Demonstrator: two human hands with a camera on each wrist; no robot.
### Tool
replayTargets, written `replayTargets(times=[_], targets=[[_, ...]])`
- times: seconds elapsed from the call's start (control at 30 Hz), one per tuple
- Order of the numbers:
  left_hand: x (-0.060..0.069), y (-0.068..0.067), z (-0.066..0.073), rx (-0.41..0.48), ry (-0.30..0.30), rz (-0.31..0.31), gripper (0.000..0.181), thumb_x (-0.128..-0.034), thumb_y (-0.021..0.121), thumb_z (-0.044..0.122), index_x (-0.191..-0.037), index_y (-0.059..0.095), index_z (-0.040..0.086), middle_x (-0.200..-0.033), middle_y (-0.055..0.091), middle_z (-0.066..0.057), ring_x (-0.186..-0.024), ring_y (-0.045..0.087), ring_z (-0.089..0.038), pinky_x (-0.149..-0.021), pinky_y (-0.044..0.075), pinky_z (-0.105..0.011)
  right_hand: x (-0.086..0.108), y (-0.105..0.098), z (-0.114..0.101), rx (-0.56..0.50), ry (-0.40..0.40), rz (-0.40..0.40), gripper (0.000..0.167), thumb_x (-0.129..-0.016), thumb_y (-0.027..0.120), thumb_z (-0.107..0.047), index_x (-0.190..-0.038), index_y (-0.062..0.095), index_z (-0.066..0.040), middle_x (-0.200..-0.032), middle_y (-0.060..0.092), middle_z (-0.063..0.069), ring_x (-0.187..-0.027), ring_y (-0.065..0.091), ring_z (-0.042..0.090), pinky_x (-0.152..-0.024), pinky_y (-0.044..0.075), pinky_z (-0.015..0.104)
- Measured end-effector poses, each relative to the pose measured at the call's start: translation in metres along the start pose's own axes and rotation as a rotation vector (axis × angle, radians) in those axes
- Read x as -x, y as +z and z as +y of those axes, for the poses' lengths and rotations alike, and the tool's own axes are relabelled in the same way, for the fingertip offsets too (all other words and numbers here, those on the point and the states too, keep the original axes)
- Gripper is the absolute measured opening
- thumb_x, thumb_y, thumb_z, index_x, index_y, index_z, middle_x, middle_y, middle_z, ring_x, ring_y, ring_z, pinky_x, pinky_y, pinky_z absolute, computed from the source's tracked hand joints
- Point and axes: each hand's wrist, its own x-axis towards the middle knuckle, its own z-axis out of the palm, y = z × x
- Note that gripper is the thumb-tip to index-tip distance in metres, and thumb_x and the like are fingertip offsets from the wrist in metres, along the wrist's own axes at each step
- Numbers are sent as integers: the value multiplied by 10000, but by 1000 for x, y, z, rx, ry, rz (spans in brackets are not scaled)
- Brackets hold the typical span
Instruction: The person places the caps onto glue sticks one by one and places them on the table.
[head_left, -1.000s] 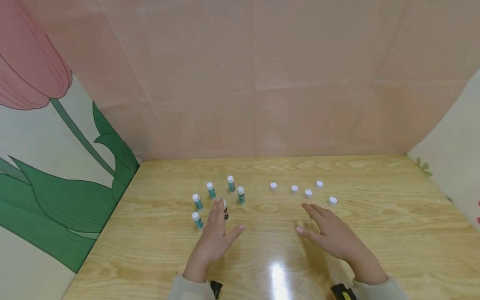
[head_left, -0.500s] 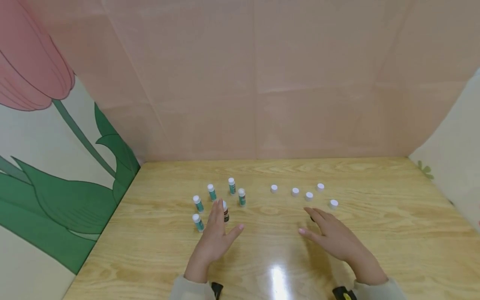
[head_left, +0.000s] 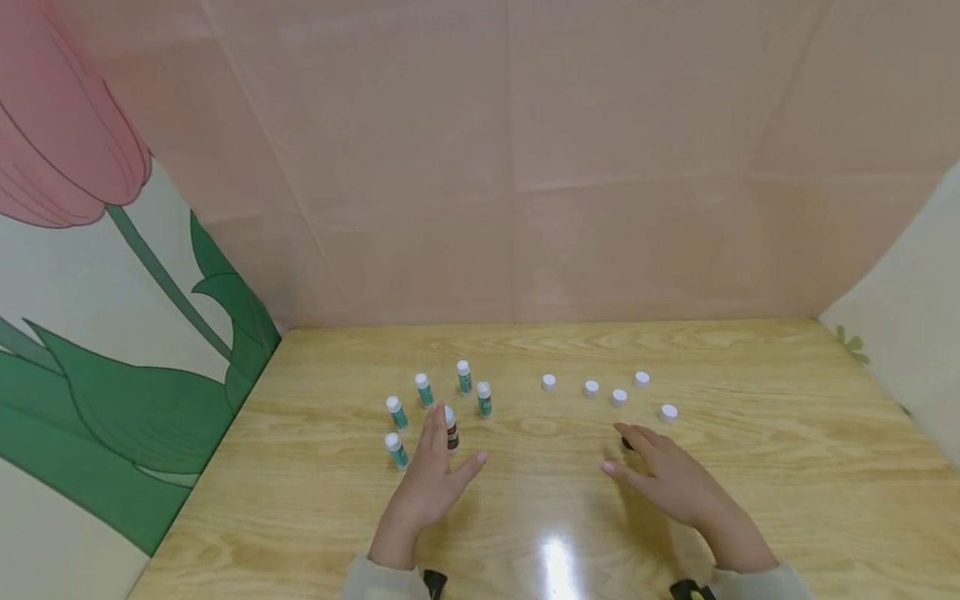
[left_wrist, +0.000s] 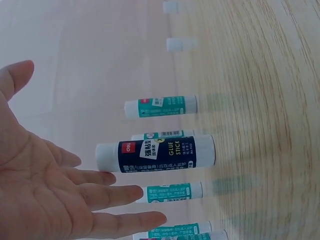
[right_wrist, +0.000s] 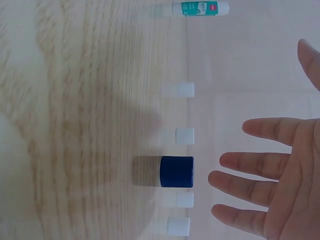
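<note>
My left hand (head_left: 429, 487) hovers, fingers straight and thumb spread, just in front of a dark navy glue stick (head_left: 452, 435) with a white cap. That glue stick (left_wrist: 165, 154) stands upright, its label readable in the left wrist view. Several teal glue sticks (head_left: 484, 402) stand around it. Over on the right, my right hand (head_left: 678, 483) is held above the table with spread fingers and grips nothing. Partly hidden behind its fingertips is a dark blue cap (right_wrist: 176, 172), seen whole in the right wrist view. Several white caps (head_left: 592, 389) lie beyond that hand.
The wooden table (head_left: 540, 483) ends at a pinkish sheet (head_left: 510, 208) hanging along its back. A panel with a painted tulip (head_left: 67, 125) borders the left side, and a pale panel (head_left: 907, 308) the right.
The head view has tilted slightly, so the table and its things sit a little lower. The dark blue cap has come into sight behind my right fingers. Both hands stay almost still.
</note>
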Motion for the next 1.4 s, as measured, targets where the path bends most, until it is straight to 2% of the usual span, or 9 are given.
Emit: replayTargets(times=[0.2, 0.5, 0.73, 1.4], targets=[[-1, 1, -1, 41, -12, -4, 881, -811, 398, 580, -1374, -80, 99, -1419, -67, -118, -1263, 48, -329, -953, 184, -510, -1, 1, 3, -1, 6, 1, 640, -832, 468, -489, -1282, 372, -45, -1239, 401, 212, -1108, 351, 418, -822, 295, 579], [-4, 3, -4, 99, -74, 0, 896, -804, 435, 565, -1376, -51, 75, -1417, -24, -156, -1247, 110, -366, -950, 186, -516, -1, 4, 8, 2, 18, -8, 625, -842, 467, -467, -1278, 374, -29, -1242, 387, 224, -1101, 349, 434, -807, 302, 585], [-6, 4, -6, 153, -77, 21, 908, -804, 477, 529, -1371, -37, 41, -1404, 18, -204, -1222, 152, -410, -932, 209, -534, -2, 2, 7, -18, 17, -19, 625, -848, 462, -461, -1279, 368, -18, -1250, 370, 242, -1102, 340, 447, -804, 299, 593], [-16, 6, -10, 239, -155, 51, 853, -821, 485, 487, -1377, 13, 44, -1402, 79, -192, -1240, 138, -375, -945, 177, -536, -11, 4, 14, 21, 16, -10, 633, -861, 438, -457, -1267, 369, 23, -1232, 380, 272, -1081, 352, 468, -798, 300, 594]])
